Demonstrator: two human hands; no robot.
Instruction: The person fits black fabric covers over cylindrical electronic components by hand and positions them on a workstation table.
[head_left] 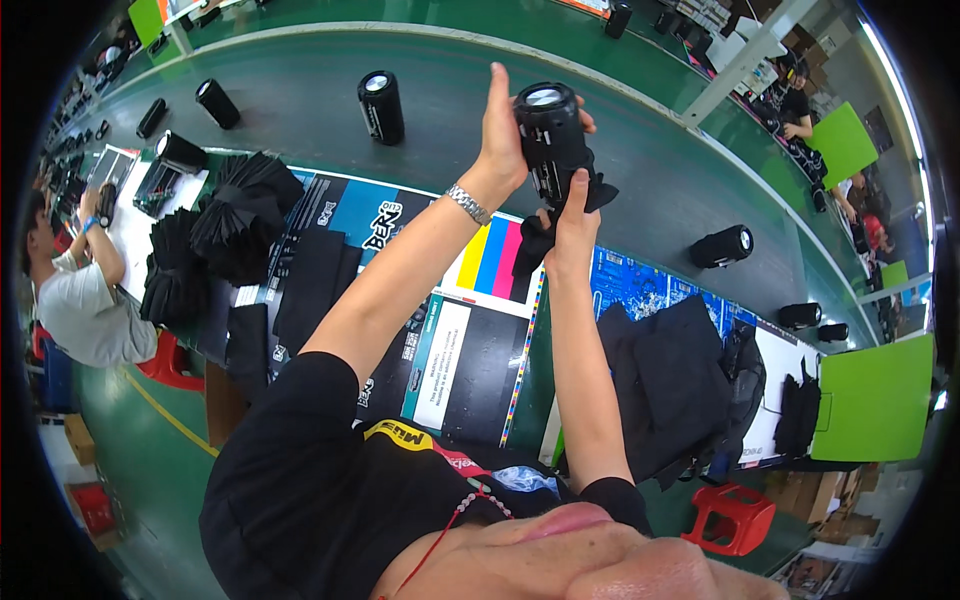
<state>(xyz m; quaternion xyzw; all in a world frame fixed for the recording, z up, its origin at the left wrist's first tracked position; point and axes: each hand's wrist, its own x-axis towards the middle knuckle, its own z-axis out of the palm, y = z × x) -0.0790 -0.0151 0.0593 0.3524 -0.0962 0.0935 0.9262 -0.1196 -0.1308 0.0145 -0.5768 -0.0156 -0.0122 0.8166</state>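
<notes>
Both of my hands hold a black cylindrical speaker point(549, 125) over the near edge of the belt, its round silver end tipped up. My left hand point(504, 135), with a metal watch at the wrist, is wrapped round the speaker's upper part; its thumb points up and its fingertips show on the far side. Lower down, my right hand point(573, 228) grips the speaker's bottom end together with a black cloth pouch point(534, 246). Loose cloth hangs to both sides of that hand. How far the pouch covers the speaker cannot be made out.
A grey conveyor belt point(450, 150) carries spaced speakers, including one upright point(380, 108) and one lying down point(722, 246). Bundled black pouches point(245, 205) lie left on the printed worktable; a cloth stack point(670, 375) lies right. A co-worker point(90, 300) sits at left. A red stool point(732, 518) stands right.
</notes>
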